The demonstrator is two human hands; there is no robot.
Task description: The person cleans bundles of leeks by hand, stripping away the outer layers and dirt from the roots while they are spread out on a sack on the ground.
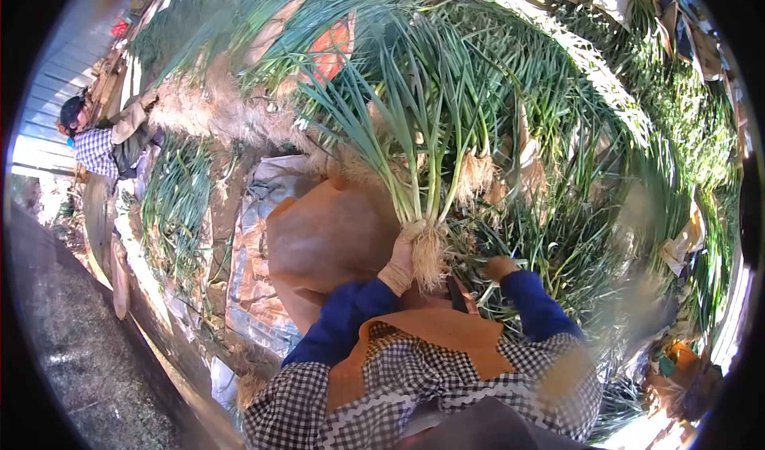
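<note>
Upright in front of me stands a bunch of green onions, its long leaves fanning away from me and its pale roots hanging down. My left hand, in a pale glove, is closed round the white stems just above the roots. To the right, my right hand is low over loose green leaves, apart from the bunch. Its fingers are small and blurred, so their grip cannot be made out. Behind the bunch, more green onions lie with their roots toward me.
An orange-brown sheet covers my lap area. Left of it lies a crumpled silvery-brown tarp. Heaped green onions spread ahead and to the right. A co-worker in a checked top is at the far left, beside a row of roots.
</note>
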